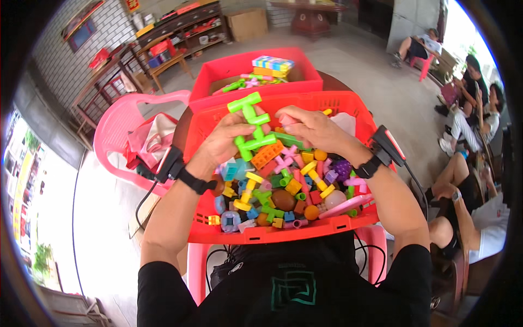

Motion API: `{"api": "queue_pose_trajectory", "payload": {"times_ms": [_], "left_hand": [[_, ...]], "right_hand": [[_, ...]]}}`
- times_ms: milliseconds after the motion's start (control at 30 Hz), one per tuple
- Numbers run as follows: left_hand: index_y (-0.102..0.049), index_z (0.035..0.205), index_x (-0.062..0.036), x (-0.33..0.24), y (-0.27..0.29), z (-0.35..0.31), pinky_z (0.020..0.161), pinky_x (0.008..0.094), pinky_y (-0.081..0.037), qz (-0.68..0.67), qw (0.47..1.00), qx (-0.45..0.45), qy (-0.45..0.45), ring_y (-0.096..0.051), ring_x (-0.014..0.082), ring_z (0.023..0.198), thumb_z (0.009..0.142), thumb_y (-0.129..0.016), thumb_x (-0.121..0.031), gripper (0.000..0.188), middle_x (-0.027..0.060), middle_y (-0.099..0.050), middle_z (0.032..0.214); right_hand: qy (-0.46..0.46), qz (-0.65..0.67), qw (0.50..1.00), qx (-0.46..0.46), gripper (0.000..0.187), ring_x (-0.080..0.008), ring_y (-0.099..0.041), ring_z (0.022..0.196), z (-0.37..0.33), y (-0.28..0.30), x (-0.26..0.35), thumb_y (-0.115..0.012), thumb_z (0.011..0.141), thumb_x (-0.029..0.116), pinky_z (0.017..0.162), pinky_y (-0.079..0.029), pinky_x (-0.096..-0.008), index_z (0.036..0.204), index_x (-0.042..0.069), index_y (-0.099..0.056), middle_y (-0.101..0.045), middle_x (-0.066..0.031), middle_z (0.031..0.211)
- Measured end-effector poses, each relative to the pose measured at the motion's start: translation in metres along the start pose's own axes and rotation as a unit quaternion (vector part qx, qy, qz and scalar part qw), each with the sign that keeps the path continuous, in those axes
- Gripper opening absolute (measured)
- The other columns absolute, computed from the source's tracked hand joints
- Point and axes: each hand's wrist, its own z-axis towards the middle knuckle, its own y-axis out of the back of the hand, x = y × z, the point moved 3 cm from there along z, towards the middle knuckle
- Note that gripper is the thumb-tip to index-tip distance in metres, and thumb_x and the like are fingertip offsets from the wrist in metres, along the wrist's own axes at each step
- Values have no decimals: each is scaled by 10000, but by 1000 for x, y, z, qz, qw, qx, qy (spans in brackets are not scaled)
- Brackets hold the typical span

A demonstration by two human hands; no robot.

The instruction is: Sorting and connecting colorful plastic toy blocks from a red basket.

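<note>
My left hand [227, 137] is closed round a chain of bright green pipe connector toys [249, 113], joined end to end and held above the toys in the red basket [261, 235]. To its right, my right hand [311, 128] has its fingers curled together. Something pinkish shows at its fingertips, but I cannot make out whether it is a toy piece. Beneath both hands lie mixed plastic toys: an orange building block [267, 155], yellow dumbbell-shaped pieces [248, 192], a purple bumpy ball [341, 169] and pink connectors. My right hand hides part of the basket's far side.
Behind the basket stands a red box [204, 87] holding more pieces and a stack of coloured blocks [273, 64]. A pink plastic chair [117, 124] with cloth on it is at left. Several people sit along the right. A wooden shelf [182, 30] stands at the back.
</note>
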Motion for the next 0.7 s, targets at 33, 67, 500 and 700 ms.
{"api": "queue_pose_trajectory", "payload": {"times_ms": [33,67,500,700], "left_hand": [[-478,1167,-18,-1,0,-2,878,366,-486,1,1000,-9,-7,-601,233,962,815,-586,-64,371,115,-594,1020],[-474,1189,-27,-1,1,-3,882,373,-486,-27,1000,0,-9,-599,230,967,835,-565,-64,367,113,-593,1032],[-545,1098,-19,-2,9,0,790,327,-530,-30,995,-92,-20,-622,180,903,852,-576,-52,250,90,-621,967],[-541,1126,-28,0,8,0,802,320,-533,63,995,-82,-14,-627,181,891,827,-597,-15,305,75,-618,995]], "right_hand": [[-84,30,996,6,276,-310,-603,761,-1,2,8,-543,863,251,679,-453,-388,996,14,-494,-594,-154,797],[-77,31,996,13,276,-310,-603,761,-1,1,13,-543,863,251,679,-453,-388,996,14,-494,-594,-154,797],[-38,-85,995,18,265,-343,-571,731,-1,-6,13,-549,847,279,622,-424,-403,832,15,-531,-567,-166,733],[-19,-169,984,52,211,-317,-569,694,-3,-11,15,-594,816,216,625,-439,-384,848,14,-544,-569,-150,733]]}}
